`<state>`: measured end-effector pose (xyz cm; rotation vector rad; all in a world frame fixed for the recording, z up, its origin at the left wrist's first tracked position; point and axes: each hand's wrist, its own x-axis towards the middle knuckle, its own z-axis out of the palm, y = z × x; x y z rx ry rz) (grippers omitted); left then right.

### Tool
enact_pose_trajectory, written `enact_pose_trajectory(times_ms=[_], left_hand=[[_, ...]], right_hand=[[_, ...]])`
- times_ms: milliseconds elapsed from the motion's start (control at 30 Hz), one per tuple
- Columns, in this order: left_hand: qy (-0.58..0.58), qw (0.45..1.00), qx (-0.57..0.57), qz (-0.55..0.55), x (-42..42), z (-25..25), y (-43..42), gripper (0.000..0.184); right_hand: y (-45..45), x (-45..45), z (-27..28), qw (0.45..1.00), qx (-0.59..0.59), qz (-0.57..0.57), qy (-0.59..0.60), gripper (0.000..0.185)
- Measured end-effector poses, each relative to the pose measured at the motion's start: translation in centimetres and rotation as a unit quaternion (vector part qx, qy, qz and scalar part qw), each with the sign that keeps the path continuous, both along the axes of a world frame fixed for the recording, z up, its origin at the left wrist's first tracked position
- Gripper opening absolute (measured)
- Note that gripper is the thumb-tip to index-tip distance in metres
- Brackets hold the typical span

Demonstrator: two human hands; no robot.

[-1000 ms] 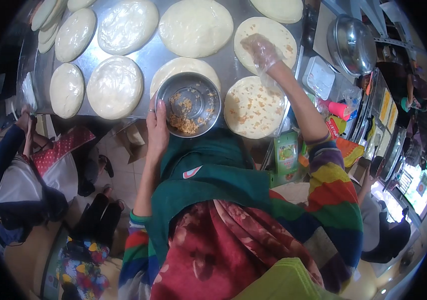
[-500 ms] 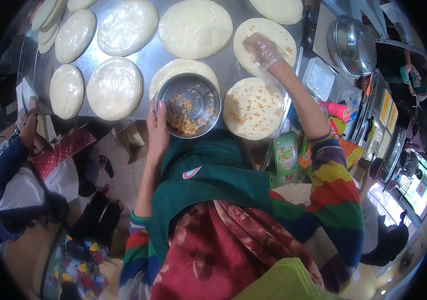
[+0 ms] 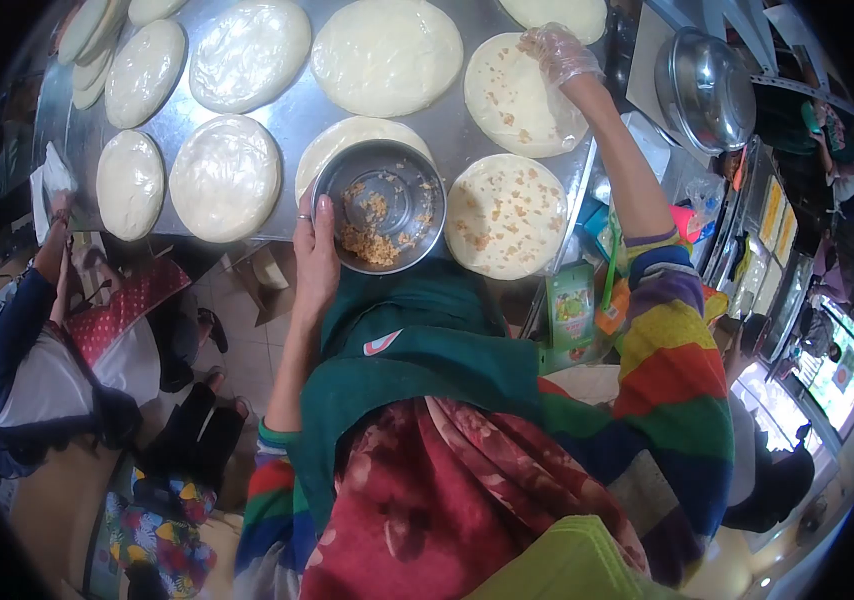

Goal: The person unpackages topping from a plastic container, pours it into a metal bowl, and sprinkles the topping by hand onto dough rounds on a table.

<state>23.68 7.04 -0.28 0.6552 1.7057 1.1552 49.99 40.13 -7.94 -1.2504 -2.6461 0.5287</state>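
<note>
My left hand (image 3: 316, 255) grips the rim of a round metal bowl (image 3: 417, 190), thumb over the edge. Tan, crumbly topping (image 3: 372, 245) lies in the bowl, mostly along its near side. The bowl partly covers a flat dough round (image 3: 342, 137) behind it. In a clear plastic glove, my right hand (image 3: 562, 58) hovers over the upper right edge of another dough round (image 3: 517, 90), fingers drawn together; whatever is in them is hidden. Crumbs dot that round's left part. Nearer to me, a dough round (image 3: 507, 215) has crumbs scattered over its whole face.
Several plain dough rounds (image 3: 387, 55) cover the metal table (image 3: 292, 105). At the right stand a large metal basin (image 3: 712, 90) and a green packet (image 3: 572, 310). At the left a person (image 3: 47, 350) in a red dotted apron holds something white by the table.
My right hand has moved right and up across the dough round, uncovering crumbs on its left part. My left hand and the bowl have barely moved.
</note>
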Motion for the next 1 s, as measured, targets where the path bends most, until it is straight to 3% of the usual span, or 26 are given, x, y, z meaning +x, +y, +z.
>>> enact_pose_trajectory(times_ms=[133,333,433,533,633,733,833,900,967,1000], left_hand=[[-0.028,1.0,0.01,-0.002,0.1,0.7,0.6,0.047],[-0.043,0.999,0.021,-0.007,0.4,0.0,1.3,0.046],[-0.054,0.998,0.025,-0.007,0.7,0.4,1.9,0.046],[-0.07,0.997,0.034,-0.016,0.8,0.6,2.6,0.047],[-0.093,0.995,0.034,-0.027,0.8,1.3,3.5,0.051],[-0.085,0.995,0.04,-0.033,0.9,1.6,4.4,0.054],[-0.094,0.994,0.051,-0.034,1.3,2.2,5.6,0.052],[-0.085,0.993,0.069,-0.045,1.8,2.0,6.2,0.047],[-0.083,0.99,0.097,-0.059,2.4,1.5,6.8,0.042],[-0.073,0.99,0.102,-0.061,2.8,1.2,7.0,0.042]], right_hand=[[0.4,0.4,0.7,0.996,-0.01,-0.013,-0.092,0.018],[-0.3,2.8,0.4,0.997,-0.03,-0.066,0.033,0.018],[0.0,3.3,-0.1,0.999,0.025,-0.042,0.023,0.017],[-0.4,3.6,-0.4,0.996,-0.013,-0.048,0.067,0.02],[-1.2,2.5,2.1,0.991,0.011,-0.064,-0.113,0.023],[-2.3,2.6,3.6,0.983,-0.122,-0.124,0.061,0.026],[-7.5,-2.0,13.2,0.928,-0.312,-0.123,0.16,0.027],[-10.5,-3.9,15.4,0.907,-0.376,-0.072,0.178,0.024],[-13.6,-5.8,14.5,0.904,-0.344,0.03,0.254,0.024],[-14.4,-6.7,13.5,0.944,-0.244,0.082,0.209,0.024]])
